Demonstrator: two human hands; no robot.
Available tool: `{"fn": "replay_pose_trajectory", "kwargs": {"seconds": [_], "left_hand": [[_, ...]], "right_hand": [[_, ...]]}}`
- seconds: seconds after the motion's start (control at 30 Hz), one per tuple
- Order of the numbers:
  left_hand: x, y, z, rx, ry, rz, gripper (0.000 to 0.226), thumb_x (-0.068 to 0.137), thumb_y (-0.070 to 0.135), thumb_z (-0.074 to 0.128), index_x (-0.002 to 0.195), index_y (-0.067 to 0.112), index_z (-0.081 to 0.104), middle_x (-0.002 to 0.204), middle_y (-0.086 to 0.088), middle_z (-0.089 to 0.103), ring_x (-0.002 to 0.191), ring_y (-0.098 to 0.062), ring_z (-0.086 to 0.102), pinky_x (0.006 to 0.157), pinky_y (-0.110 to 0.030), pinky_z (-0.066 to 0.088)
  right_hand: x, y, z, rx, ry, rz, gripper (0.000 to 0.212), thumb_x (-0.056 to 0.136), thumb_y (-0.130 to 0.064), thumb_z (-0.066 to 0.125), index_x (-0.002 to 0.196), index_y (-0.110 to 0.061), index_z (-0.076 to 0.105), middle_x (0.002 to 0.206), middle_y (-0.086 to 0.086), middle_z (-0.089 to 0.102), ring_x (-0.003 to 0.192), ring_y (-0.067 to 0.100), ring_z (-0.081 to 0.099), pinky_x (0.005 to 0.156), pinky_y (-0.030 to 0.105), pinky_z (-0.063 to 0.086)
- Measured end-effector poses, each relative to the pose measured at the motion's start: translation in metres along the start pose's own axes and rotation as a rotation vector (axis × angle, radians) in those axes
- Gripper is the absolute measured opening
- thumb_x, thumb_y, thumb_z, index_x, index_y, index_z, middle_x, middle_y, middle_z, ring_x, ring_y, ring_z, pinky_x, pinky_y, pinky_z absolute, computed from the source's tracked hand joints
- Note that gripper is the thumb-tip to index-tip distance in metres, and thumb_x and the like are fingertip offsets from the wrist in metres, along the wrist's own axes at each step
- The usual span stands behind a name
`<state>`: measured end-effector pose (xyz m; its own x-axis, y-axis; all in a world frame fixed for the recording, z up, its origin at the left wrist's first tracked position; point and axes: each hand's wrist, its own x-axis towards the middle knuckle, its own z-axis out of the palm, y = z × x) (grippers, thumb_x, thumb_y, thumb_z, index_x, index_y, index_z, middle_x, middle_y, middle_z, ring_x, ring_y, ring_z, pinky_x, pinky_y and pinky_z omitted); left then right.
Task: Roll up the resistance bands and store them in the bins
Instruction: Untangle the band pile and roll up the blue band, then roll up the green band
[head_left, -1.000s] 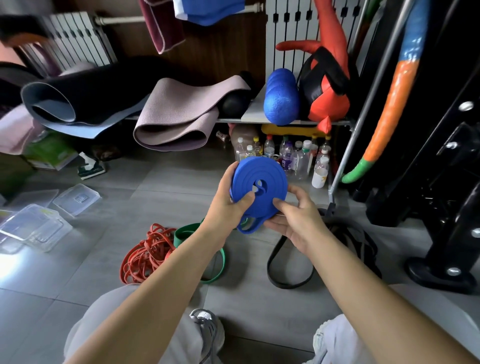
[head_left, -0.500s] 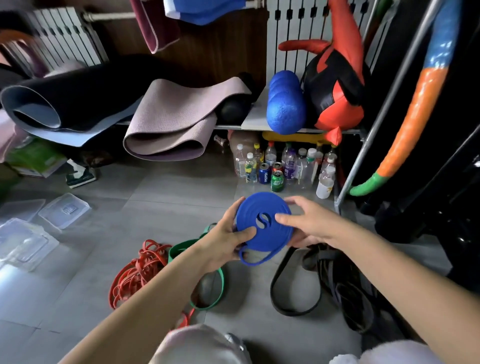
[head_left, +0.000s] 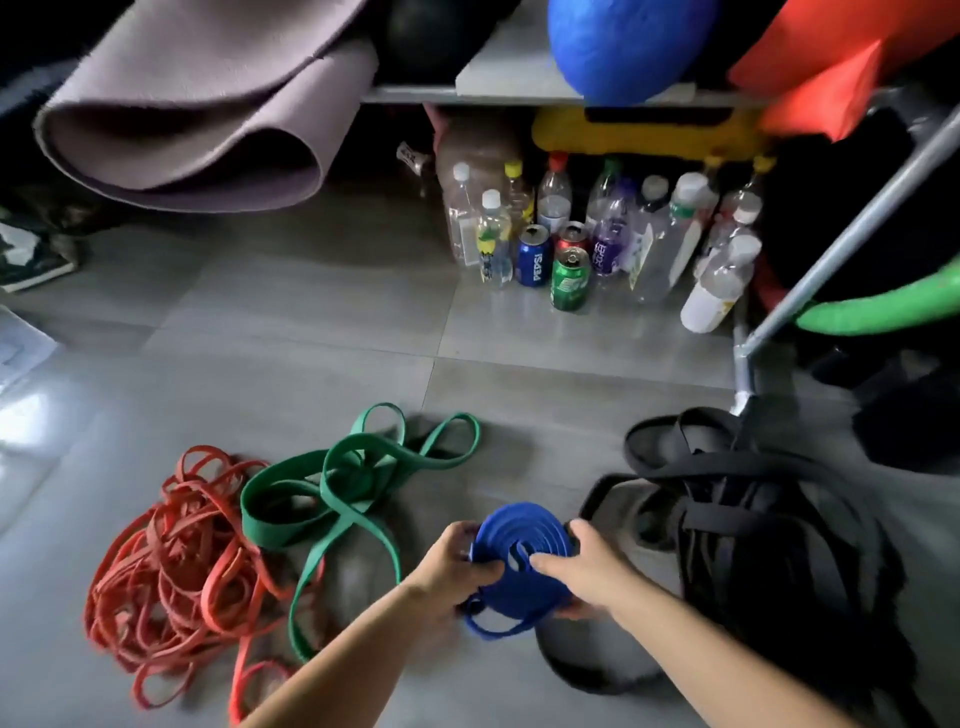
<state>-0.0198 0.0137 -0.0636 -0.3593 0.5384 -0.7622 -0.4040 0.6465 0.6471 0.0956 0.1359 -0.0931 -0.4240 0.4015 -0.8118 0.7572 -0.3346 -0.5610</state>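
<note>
gripping the coiled blue band (head_left: 524, 540), left hand (head_left: 457, 564) and right hand (head_left: 587, 571) have lowered it toward the floor (head_left: 311, 332).

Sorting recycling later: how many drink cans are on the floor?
3, clustered among the bottles under the shelf: blue can left, green can in front, red can behind it. More may hide behind bottles.
</note>
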Motion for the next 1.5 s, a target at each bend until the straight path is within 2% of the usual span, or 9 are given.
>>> {"fn": "replay_pose_trajectory", "kwargs": {"seconds": [0.13,0.3,0.4,0.57,0.7,0.9,1.17,1.3,1.5], "left_hand": [[0.063,-0.010,-0.004,-0.086,0.136,-0.038,0.031,0.087,-0.007,0.057,0.095,0.022,0.052,0.082,-0.009,0.057,0.066,-0.020,0.052,0.055,-0.028,0.039],[0.126,-0.027,-0.008,-0.146,0.226,-0.015,0.027,0.085,-0.007,0.058,0.104,0.014,0.057,0.083,-0.009,0.062,0.070,-0.022,0.059,0.058,-0.030,0.051],[0.148,-0.045,-0.007,0.146,0.376,0.013,0.032,0.083,-0.002,0.061,0.115,0.004,0.058,0.101,-0.015,0.065,0.095,-0.031,0.060,0.089,-0.041,0.049],[0.152,-0.045,-0.014,0.570,0.453,0.015,0.038,0.081,0.024,0.067,0.117,0.015,0.058,0.111,-0.016,0.060,0.102,-0.036,0.058,0.089,-0.039,0.048],[0.147,-0.041,-0.013,0.578,0.461,0.007,0.058,0.083,0.027,0.067,0.135,0.019,0.044,0.125,-0.016,0.047,0.109,-0.037,0.054,0.096,-0.040,0.046],[0.126,-0.049,0.011,0.697,0.612,0.229,0.061,0.082,0.015,0.062,0.138,0.013,0.040,0.138,-0.011,0.037,0.124,-0.033,0.035,0.102,-0.039,0.031],[0.109,-0.075,0.024,0.710,0.570,0.196,0.057,0.084,0.022,0.064,0.136,0.012,0.044,0.141,-0.005,0.037,0.125,-0.030,0.035,0.101,-0.033,0.029],[0.097,-0.076,-0.002,0.727,0.658,0.239,0.036,0.082,0.018,0.060,0.117,0.018,0.056,0.127,-0.006,0.051,0.116,-0.031,0.044,0.092,-0.032,0.032],[0.058,-0.102,-0.053,0.810,0.907,0.237,0.065,0.073,0.022,0.075,0.129,0.007,0.046,0.133,-0.017,0.041,0.118,-0.037,0.038,0.098,-0.044,0.034]], "right_hand": [[0.063,-0.005,0.006,-0.155,0.059,-0.079,0.023,0.077,-0.027,0.068,0.090,-0.017,0.052,0.101,0.008,0.063,0.094,0.030,0.064,0.078,0.051,0.056],[0.103,-0.009,0.010,-0.362,0.120,-0.224,0.032,0.070,-0.022,0.071,0.098,-0.018,0.055,0.097,0.004,0.068,0.090,0.028,0.064,0.076,0.035,0.052],[0.109,0.008,0.020,-0.387,0.112,-0.278,0.049,0.070,-0.017,0.071,0.116,-0.016,0.052,0.106,0.003,0.065,0.096,0.027,0.061,0.075,0.030,0.047],[0.116,0.020,0.017,-0.433,0.167,-0.315,0.046,0.079,-0.023,0.066,0.122,-0.015,0.050,0.112,0.007,0.064,0.106,0.028,0.057,0.073,0.027,0.038],[0.110,0.024,0.004,-0.442,0.164,-0.217,0.067,0.085,-0.028,0.063,0.144,-0.012,0.034,0.135,0.013,0.051,0.118,0.027,0.054,0.098,0.031,0.040],[0.089,0.048,-0.024,-0.288,0.334,-0.295,0.040,0.089,-0.019,0.059,0.128,-0.017,0.055,0.116,0.001,0.063,0.082,0.008,0.056,0.073,0.018,0.035],[0.068,0.076,-0.029,-0.379,0.352,-0.334,0.026,0.089,-0.017,0.057,0.115,-0.016,0.063,0.108,0.000,0.060,0.080,0.013,0.060,0.078,0.029,0.047],[0.067,0.074,0.001,-0.337,0.373,-0.382,0.022,0.086,-0.012,0.060,0.107,-0.013,0.066,0.094,-0.003,0.054,0.070,0.014,0.054,0.072,0.029,0.045],[0.065,0.060,0.037,-0.404,0.229,-0.451,0.020,0.086,-0.011,0.060,0.105,-0.011,0.066,0.093,-0.002,0.051,0.068,0.012,0.052,0.074,0.025,0.042]]}}
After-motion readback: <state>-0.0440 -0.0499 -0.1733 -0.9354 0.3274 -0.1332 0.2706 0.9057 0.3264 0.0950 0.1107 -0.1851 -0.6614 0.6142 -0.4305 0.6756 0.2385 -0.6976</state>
